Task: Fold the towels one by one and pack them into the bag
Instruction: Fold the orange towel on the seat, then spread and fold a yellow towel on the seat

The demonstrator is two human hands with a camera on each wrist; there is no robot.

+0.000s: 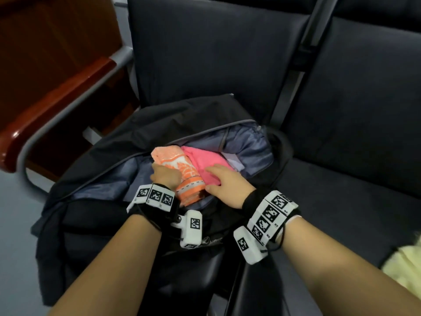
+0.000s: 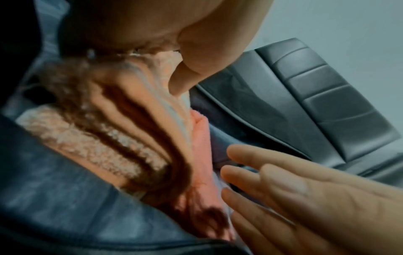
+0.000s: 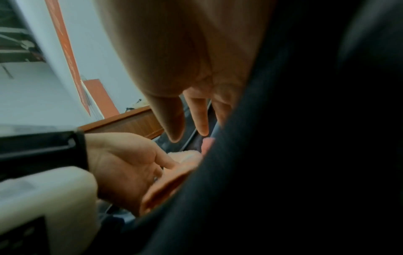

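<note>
Inside the open bag (image 1: 173,124), the folded orange towel (image 1: 184,172) is grasped by the left hand (image 1: 165,174); beside it, the pink towel (image 1: 205,160) is pressed by the right hand (image 1: 227,184), grip released, fingers flat.

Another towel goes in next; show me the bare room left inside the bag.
Free: grey lining at the far right of the bag, beyond the pink towel. Crowded: the middle, where the left hand grips the orange towel and the right hand rests on pink.
</note>
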